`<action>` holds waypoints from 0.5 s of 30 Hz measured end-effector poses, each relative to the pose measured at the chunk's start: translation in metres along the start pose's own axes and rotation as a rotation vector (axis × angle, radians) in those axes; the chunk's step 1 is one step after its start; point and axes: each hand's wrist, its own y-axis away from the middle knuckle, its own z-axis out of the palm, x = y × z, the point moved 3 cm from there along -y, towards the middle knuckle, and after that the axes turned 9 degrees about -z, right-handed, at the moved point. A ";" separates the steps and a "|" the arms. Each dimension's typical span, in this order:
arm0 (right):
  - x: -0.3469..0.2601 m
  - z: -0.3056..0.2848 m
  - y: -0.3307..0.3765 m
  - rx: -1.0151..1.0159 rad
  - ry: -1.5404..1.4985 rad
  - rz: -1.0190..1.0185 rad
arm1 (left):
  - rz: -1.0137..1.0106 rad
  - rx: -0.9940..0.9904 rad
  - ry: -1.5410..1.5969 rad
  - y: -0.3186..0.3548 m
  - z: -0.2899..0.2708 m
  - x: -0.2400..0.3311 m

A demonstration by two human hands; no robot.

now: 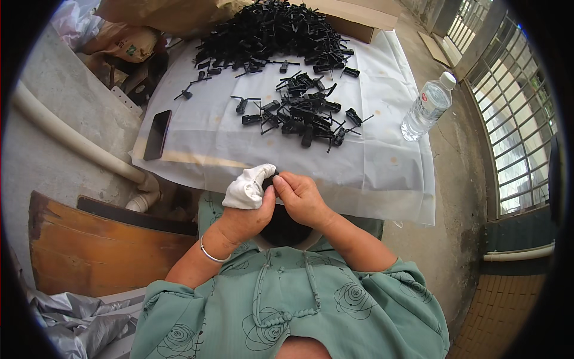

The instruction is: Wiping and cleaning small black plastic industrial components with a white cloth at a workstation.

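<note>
Both hands meet in front of me at the table's near edge. A white cloth glove covers the fingers of my left hand (248,191), while its thumb is bare. My left hand is closed round a small black plastic part (268,181), mostly hidden by the fingers. From the other side, my bare right hand (299,194) pinches the same part between thumb and fingers. Beyond them, a smaller cluster of black plastic parts (305,113) with thin prongs lies on the table, and a large heap of similar parts (269,36) sits at the far side.
White sheeting covers the table (371,173). A dark phone (158,135) lies at its left edge, a clear water bottle (427,107) stands at the right. Under my hands is a dark round container (286,232). A cardboard box (359,18) stands far back; a pipe (78,137) runs along the left.
</note>
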 end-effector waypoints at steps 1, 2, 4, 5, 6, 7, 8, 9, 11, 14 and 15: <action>0.001 0.001 0.000 0.021 -0.057 -0.014 | -0.013 -0.002 0.025 0.001 0.001 -0.003; 0.000 -0.002 0.000 0.020 -0.058 -0.014 | -0.014 -0.001 0.024 0.000 0.000 -0.002; -0.004 -0.011 -0.001 -0.035 -0.046 -0.003 | -0.228 -0.122 0.464 -0.003 0.002 -0.004; -0.012 -0.015 -0.003 -0.036 -0.047 -0.007 | -0.226 -0.120 0.461 -0.007 -0.002 -0.005; -0.021 -0.018 -0.004 -0.084 0.087 0.010 | -0.288 -0.162 0.572 -0.008 -0.005 -0.010; -0.025 -0.021 -0.005 -0.133 0.222 0.028 | -0.350 -0.204 0.683 -0.009 -0.007 -0.013; -0.021 -0.021 -0.003 -0.220 0.279 0.022 | -0.396 -0.208 0.732 -0.009 -0.008 -0.013; -0.014 -0.021 -0.001 -0.217 0.280 0.024 | -0.395 -0.212 0.733 -0.009 -0.008 -0.012; -0.014 -0.024 0.001 -0.028 0.308 -0.299 | -0.483 -0.220 0.780 -0.008 -0.009 -0.012; -0.024 -0.025 -0.001 -0.019 0.320 -0.446 | -0.424 -0.232 0.565 -0.007 -0.004 -0.007; -0.026 -0.025 -0.002 -0.016 0.322 -0.445 | -0.423 -0.236 0.565 -0.007 -0.006 -0.005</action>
